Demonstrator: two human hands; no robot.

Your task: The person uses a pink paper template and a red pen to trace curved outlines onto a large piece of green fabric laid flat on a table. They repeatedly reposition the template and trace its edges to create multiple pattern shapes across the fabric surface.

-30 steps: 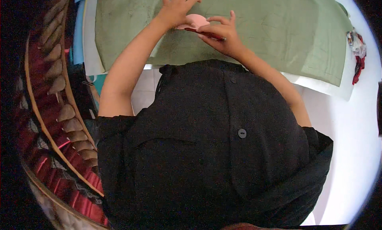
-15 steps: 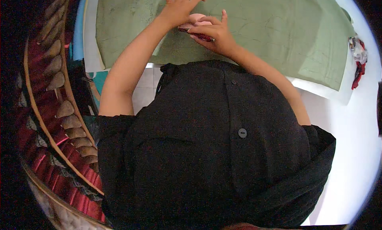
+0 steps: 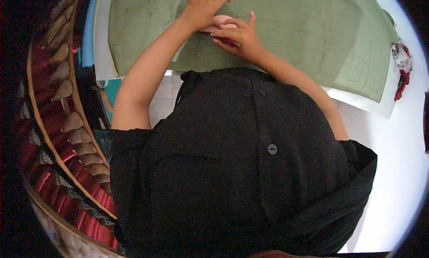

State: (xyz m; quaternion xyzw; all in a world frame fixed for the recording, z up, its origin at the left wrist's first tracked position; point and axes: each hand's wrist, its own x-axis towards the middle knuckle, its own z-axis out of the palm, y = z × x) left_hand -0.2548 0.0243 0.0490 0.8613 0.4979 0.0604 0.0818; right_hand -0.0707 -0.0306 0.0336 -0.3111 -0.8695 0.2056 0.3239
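Pressing flat, fingers spread, the left hand (image 3: 203,8) rests on the green fabric (image 3: 313,39) near its near edge in the head view. Right hand (image 3: 239,37) lies just beside it, fingers closed around a thin red marking tool (image 3: 221,38), tip on the cloth. Between the 2 hands sits a small pink object (image 3: 223,21), partly covered; its kind cannot be told. Fabric lies on a white sheet (image 3: 371,106) over the white table (image 3: 397,168). Red-and-white scraps (image 3: 402,66) sit at the fabric's right edge. A black garment fills the lower frame.
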